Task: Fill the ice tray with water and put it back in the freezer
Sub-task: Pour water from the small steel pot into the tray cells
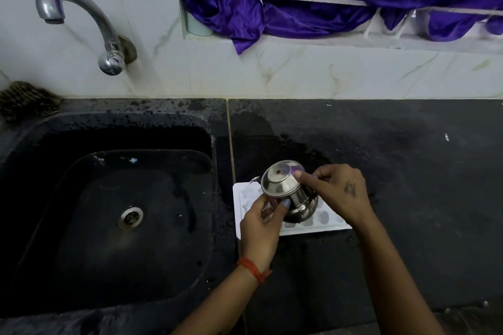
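Both hands grip a small steel pot (288,190), tipped bottom-up over the white ice tray (310,228): left hand (261,228) curled at its rim, right hand (337,193) pinching its base. The tray lies on the dark worktop (408,171) beside the sink (114,215); its contents are unclear.

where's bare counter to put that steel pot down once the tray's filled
Bare black counter lies right of the ice tray, up to the tiled wall; another strip runs in front of the tray. It is crowded over the tray, where both hands hold the steel pot, beside the sink.
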`<action>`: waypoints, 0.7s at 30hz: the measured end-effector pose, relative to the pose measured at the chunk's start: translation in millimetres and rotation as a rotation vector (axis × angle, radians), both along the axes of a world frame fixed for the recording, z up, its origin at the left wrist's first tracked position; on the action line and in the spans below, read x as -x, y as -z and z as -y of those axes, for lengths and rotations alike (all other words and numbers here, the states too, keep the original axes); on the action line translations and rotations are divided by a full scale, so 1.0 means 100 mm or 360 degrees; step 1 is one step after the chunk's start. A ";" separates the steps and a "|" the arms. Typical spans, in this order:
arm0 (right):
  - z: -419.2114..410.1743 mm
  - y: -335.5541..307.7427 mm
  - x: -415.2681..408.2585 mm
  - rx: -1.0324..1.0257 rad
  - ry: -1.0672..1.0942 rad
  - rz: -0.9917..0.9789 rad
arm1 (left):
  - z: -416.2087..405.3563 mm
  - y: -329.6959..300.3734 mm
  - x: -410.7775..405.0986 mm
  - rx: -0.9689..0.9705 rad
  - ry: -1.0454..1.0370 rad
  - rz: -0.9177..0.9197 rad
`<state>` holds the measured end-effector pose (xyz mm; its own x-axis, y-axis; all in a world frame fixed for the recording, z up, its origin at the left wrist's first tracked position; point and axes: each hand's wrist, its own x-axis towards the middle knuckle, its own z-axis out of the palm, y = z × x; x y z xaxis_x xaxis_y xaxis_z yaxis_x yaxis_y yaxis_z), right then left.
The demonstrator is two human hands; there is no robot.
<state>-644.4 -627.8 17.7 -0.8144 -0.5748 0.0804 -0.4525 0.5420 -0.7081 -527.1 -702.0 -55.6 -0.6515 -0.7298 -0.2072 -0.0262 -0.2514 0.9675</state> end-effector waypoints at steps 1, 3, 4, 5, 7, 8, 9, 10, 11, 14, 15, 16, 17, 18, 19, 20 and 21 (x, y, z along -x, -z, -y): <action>-0.02 0.01 0.03 0.0035 -0.0002 0.0025 | -0.01 -0.01 0.02 0.0009 -0.0017 -0.0011; -0.05 0.04 0.09 0.0103 -0.0018 0.0053 | -0.05 -0.02 0.05 0.0034 -0.0053 -0.0035; -0.06 0.06 0.13 0.0127 -0.0030 0.0058 | -0.07 -0.03 0.07 0.0053 -0.0071 -0.0040; -0.07 0.07 0.16 0.0145 -0.0044 0.0064 | -0.10 -0.04 0.10 0.0070 -0.0090 -0.0037; -0.11 0.06 0.24 0.0171 -0.0081 0.0072 | -0.16 -0.07 0.14 0.0089 -0.0120 -0.0047; -0.13 0.05 0.28 0.0164 -0.0102 0.0069 | -0.20 -0.08 0.17 0.0083 -0.0135 -0.0061; -0.15 0.04 0.32 0.0147 -0.0128 0.0062 | -0.23 -0.09 0.20 0.0072 -0.0153 -0.0066; -0.17 0.03 0.36 0.0130 -0.0155 0.0050 | -0.27 -0.09 0.23 0.0063 -0.0175 -0.0064; -0.19 0.02 0.40 0.0117 -0.0181 0.0035 | -0.30 -0.09 0.26 0.0057 -0.0196 -0.0060; -0.22 -0.02 0.49 0.0073 -0.0258 -0.0031 | -0.39 -0.08 0.34 0.0036 -0.0252 -0.0060; -0.23 -0.03 0.51 0.0054 -0.0279 -0.0059 | -0.41 -0.07 0.37 0.0039 -0.0259 -0.0055; -0.24 -0.04 0.53 0.0033 -0.0293 -0.0082 | -0.44 -0.06 0.39 0.0039 -0.0260 -0.0049; -0.24 -0.05 0.54 0.0015 -0.0304 -0.0099 | -0.46 -0.06 0.41 0.0033 -0.0262 -0.0047; -0.25 -0.06 0.55 0.0003 -0.0313 -0.0106 | -0.48 -0.05 0.42 0.0027 -0.0266 -0.0047; -0.25 -0.07 0.55 -0.0003 -0.0321 -0.0107 | -0.49 -0.04 0.43 0.0025 -0.0271 -0.0045; -0.25 -0.08 0.56 -0.0008 -0.0326 -0.0106 | -0.50 -0.04 0.44 0.0025 -0.0274 -0.0043; -0.26 -0.09 0.56 -0.0016 -0.0331 -0.0111 | -0.51 -0.03 0.45 0.0024 -0.0273 -0.0041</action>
<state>-700.5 -602.2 26.5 -0.6707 -0.7310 0.1257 -0.6031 0.4388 -0.6662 -572.3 -650.8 -52.6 -0.5219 -0.8337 -0.1803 0.0406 -0.2354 0.9710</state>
